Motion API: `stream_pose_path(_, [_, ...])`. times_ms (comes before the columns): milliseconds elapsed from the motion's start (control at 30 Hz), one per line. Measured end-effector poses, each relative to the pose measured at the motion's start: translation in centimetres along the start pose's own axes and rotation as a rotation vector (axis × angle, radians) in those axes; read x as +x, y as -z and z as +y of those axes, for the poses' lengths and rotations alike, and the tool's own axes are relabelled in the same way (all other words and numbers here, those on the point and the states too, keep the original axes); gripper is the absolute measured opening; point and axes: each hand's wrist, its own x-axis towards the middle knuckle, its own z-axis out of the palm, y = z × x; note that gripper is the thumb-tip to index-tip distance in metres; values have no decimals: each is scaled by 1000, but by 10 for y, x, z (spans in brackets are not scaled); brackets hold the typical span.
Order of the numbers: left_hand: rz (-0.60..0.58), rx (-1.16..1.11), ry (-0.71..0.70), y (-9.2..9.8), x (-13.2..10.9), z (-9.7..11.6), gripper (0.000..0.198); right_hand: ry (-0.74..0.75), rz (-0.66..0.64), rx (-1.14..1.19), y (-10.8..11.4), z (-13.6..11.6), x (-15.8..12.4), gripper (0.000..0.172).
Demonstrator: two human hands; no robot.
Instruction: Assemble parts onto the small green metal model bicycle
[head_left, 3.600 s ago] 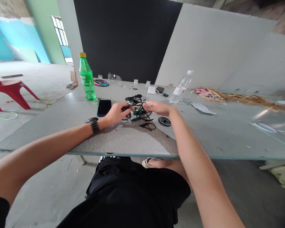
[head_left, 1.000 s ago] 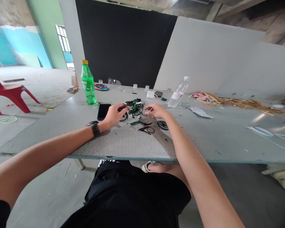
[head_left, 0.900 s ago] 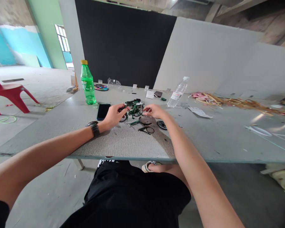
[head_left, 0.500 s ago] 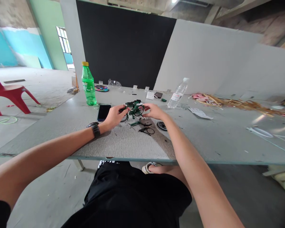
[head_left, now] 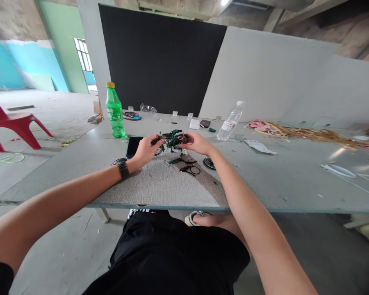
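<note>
A small green model bicycle (head_left: 173, 140) is held just above the table between both hands. My left hand (head_left: 148, 149) is closed around its front end, near the handlebar and one spoked wheel. At the other end, my right hand (head_left: 197, 143) has its thumb and fingers closed on the rear wheel. Below the bicycle lie a green part (head_left: 174, 161) and a thin black part with a ring (head_left: 190, 169). A loose black spoked wheel (head_left: 209, 163) rests beside my right forearm.
A dark phone (head_left: 133, 146) lies by my left hand. A green bottle (head_left: 115, 112) stands at the back left, a clear bottle (head_left: 231, 121) at the back right. Farther right are a paper sheet (head_left: 260, 146), dry strips (head_left: 307, 134) and a white ring (head_left: 340, 171).
My right hand has closed in on the rear wheel, its fingers now wrapping it. The bicycle has shifted and tilted slightly; my left hand keeps its hold.
</note>
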Motion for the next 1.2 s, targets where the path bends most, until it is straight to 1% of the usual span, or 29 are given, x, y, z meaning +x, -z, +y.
stream_pose_path(67, [10, 2, 2, 0, 0, -1, 32, 23, -7, 36, 0, 1, 1, 47])
stream_pose_path(200, [4, 15, 8, -1, 0, -2, 30, 22, 4, 59, -2, 0, 3, 46])
stream_pose_path(267, [9, -29, 7, -4, 0, -3, 27, 22, 15, 90, -2, 1, 4, 45])
stream_pose_path(300, [32, -64, 6, -5, 0, -5, 28, 25, 24, 109, -1, 2, 4, 44])
stream_pose_path(333, [71, -97, 9, -6, 0, -6, 34, 29, 40, 128, 1, 3, 4, 43])
stream_pose_path(433, [206, -124, 36, -9, 2, -10, 58, 32, 142, 149, 10, 10, 4, 45])
stream_pose_path(467, [221, -106, 39, -9, 3, -12, 60, 23, 197, 136, 14, 14, 4, 47])
stream_pose_path(500, [211, -83, 34, -8, 3, -13, 60, 6, 272, 111, 18, 17, 3, 48])
stream_pose_path(567, [126, -28, 5, -8, 3, -15, 55, -36, 440, 11, 26, 24, 1, 50])
stream_pose_path(633, [-13, 41, -42, -8, 0, -17, 51, -75, 582, -111, 31, 30, -1, 50])
stream_pose_path(700, [-174, 128, -107, -9, -3, -18, 53, -116, 673, -206, 33, 35, -3, 48])
stream_pose_path(800, [-400, 263, -168, -11, -8, -18, 66, -216, 737, -327, 35, 41, -6, 45])
stream_pose_path(900, [-567, 374, -195, -9, -11, -16, 72, -352, 738, -458, 37, 46, -9, 47])
stream_pose_path(967, [-626, 428, -214, -7, -11, -14, 74, -438, 707, -506, 38, 48, -11, 50])
stream_pose_path(1067, [-656, 476, -239, -3, -10, -10, 75, -556, 634, -545, 39, 49, -14, 56])
stream_pose_path(1200, [-651, 510, -267, -2, -10, -8, 74, -648, 558, -615, 38, 51, -16, 58])
